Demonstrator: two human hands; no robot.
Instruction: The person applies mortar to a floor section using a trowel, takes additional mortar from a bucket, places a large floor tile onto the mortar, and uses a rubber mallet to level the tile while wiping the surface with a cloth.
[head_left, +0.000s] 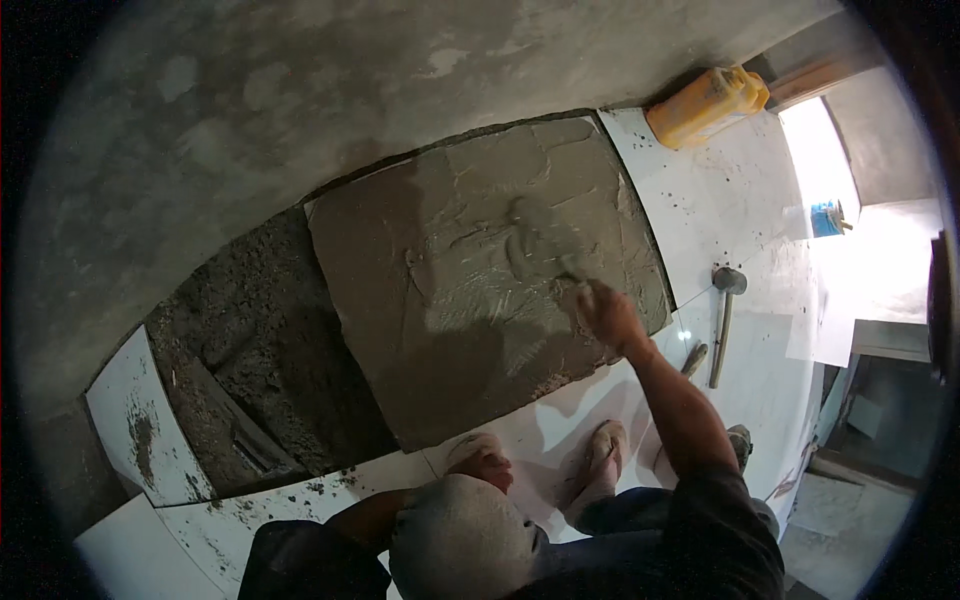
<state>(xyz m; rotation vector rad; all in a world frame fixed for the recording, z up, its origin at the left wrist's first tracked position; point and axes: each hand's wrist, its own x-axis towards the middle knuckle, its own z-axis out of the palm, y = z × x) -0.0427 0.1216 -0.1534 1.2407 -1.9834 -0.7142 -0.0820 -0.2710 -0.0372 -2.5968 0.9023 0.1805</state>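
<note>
My right hand [610,318] is closed around the handle of a trowel [545,250], its blade smeared by motion and coated grey. The blade lies against a broad, roughly square layer of wet grey mortar [470,290], ridged and glossy in the middle. My left forearm [372,518] comes in at the lower left. A rounded pale-grey shape [465,535], perhaps my bent knee, hides the left hand. To the left of the mortar is a strip of dark, coarse, damp bedding [270,330]. A long flat bar [240,415] lies in it.
White floor tiles [700,190] border the mortar, speckled with crumbs. A bare grey wall [250,120] rises behind. At right are a mallet [729,285], a wooden tool handle [695,358], a yellow jerrycan [700,108] and a blue can [827,218]. My feet [605,445] stand at the near edge.
</note>
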